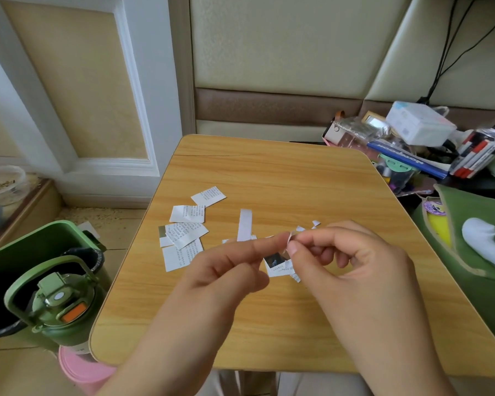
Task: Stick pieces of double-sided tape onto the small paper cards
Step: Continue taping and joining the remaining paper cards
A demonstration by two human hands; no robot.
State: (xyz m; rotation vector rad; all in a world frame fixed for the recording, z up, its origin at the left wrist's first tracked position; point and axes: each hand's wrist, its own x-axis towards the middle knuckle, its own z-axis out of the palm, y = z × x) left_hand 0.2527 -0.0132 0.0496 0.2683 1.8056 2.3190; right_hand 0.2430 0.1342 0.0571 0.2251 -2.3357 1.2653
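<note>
Wood-grain counter (269,172) before a padded wall, both hands working a scrap of tape.
Left hand (226,270) and right hand (352,258) pinch one small tape piece (289,237) mid-air, likely peeling its backing; the target card (277,267) waits directly beneath, other paper cards (183,232) heaped at nine o'clock, the tape strip (245,224) at twelve.

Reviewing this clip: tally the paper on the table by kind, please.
Printed cards in left group: 5
Card under the hands: 1
Tape strip: 1
Small scraps: 2 clear, others hidden
Total: 9 visible
</note>
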